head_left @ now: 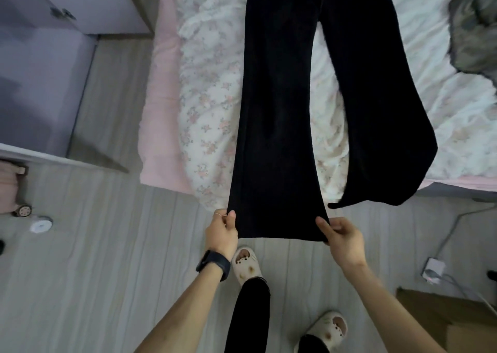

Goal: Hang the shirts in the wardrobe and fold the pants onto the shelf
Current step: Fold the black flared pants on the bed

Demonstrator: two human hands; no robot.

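A pair of black flared pants (277, 105) lies spread lengthwise on the bed (204, 89), legs pointing toward me. The left leg's hem is pulled out past the bed's edge and stretched taut. My left hand (222, 230) pinches the hem's left corner. At the hem's right corner, my right hand (340, 235) pinches the fabric. The pants' other leg (387, 137) drapes over the bed's edge, its hem hanging loose.
A lilac wardrobe (40, 65) stands at the left with a door open. A grey garment (476, 27) lies on the bed's far right. On the wooden floor are a power strip with cables (433, 269), a cardboard box (446, 317) and a small white round item (41, 225).
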